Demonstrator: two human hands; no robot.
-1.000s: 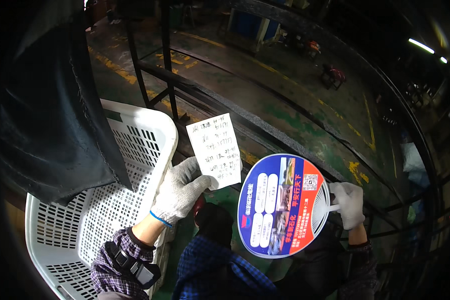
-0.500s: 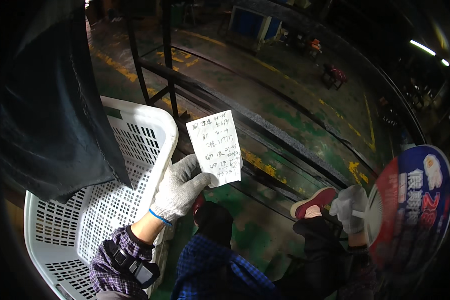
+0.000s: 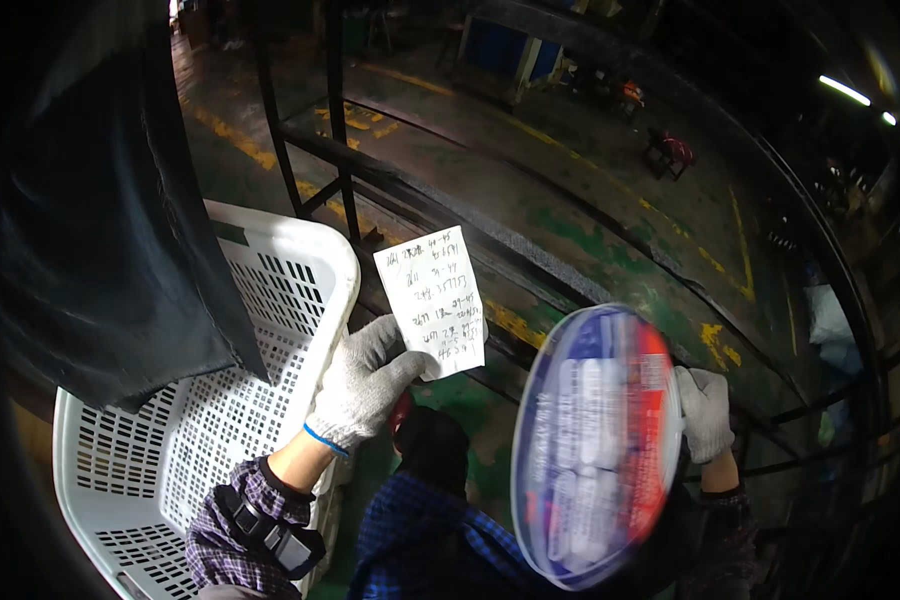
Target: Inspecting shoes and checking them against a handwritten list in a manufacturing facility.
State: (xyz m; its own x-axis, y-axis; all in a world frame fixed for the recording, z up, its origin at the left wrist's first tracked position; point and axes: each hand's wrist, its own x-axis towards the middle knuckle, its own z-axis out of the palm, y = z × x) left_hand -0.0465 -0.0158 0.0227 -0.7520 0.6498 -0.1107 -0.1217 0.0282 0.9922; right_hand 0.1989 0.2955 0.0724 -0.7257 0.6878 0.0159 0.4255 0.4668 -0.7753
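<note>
Between the thumb and fingers of my left hand [image 3: 362,385], in a grey-white knitted glove with a blue cuff edge, is a small sheet of white paper [image 3: 432,300] covered in handwriting. My gloved right hand [image 3: 705,412] is closed around the handle side of a hand fan [image 3: 598,445], an oval printed in blue, red and white. The fan is smeared by motion, and its handle is hidden behind the blade. Just left of my left wrist stands a white perforated plastic basket [image 3: 340,265].
A black sheet of flexible material [image 3: 120,230] hangs over the basket at the left. Dark metal rails [image 3: 430,195] run diagonally ahead of me. Beyond them, the green-grey floor [image 3: 580,245] has yellow lines, and a small stool with a red top [image 3: 675,150] stands there.
The fan has swung from the far right leftward in front of my lap, its blade turning over. My right hand has rotated with it. My left hand and the paper have barely moved.
</note>
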